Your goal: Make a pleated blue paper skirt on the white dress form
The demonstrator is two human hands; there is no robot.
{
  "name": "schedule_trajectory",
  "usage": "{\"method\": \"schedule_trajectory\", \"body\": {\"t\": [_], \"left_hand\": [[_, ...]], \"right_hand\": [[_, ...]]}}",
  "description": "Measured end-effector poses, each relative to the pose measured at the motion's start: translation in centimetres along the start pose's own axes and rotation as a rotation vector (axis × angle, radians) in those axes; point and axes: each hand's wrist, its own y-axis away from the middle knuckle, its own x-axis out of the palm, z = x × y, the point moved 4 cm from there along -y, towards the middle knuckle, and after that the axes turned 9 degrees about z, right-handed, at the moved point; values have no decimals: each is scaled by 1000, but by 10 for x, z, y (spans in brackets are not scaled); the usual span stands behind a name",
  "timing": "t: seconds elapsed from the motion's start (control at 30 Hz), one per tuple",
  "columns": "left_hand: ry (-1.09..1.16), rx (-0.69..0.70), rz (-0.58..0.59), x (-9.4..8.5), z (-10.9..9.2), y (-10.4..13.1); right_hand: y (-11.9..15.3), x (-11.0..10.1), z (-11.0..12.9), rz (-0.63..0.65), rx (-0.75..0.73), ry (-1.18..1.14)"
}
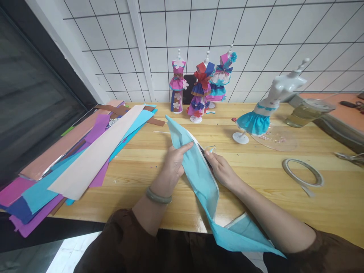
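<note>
A long strip of light blue crepe paper (199,176) slants across the table's front and hangs over its edge, its lower part folded. A narrow white band runs along its right edge. My left hand (175,159) pinches the upper part, thumb on top and fingers beneath. At that edge, my right hand (221,168) is closed on a slim dark tool (202,150), mostly hidden by the fingers, so its kind is unclear. Thin blue-white scraps (211,148) show just beyond the right fingertips.
Coloured paper strips (93,155) are piled at left. Several dressed mini mannequins (196,91) and a phone (189,89) stand by the tiled wall. Right are a mannequin in a blue skirt (253,122), a tape roll (286,167), a jar (307,113) and a metal tool (352,157).
</note>
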Motion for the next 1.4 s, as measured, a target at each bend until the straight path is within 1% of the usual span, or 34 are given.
{"method": "schedule_trajectory", "body": {"t": [0.13, 0.2, 0.37, 0.53, 0.7, 1.13, 1.4], "left_hand": [[3, -19, 35, 2, 5, 1], [13, -8, 47, 3, 5, 1], [5, 30, 16, 4, 5, 2], [5, 38, 24, 4, 5, 2], [-13, 46, 26, 5, 5, 2], [-72, 69, 6, 6, 5, 2], [-114, 86, -40, 5, 4, 3]], "right_hand": [[0, 0, -1, -7, 14, -38], [0, -1, -1, -11, 20, -47], [0, -3, 1, -30, 13, -51], [1, -3, 4, -40, 21, -86], [1, -2, 2, -22, 29, -99], [-1, -3, -1, -38, 14, -62], [0, -3, -1, -35, 44, -50]]}}
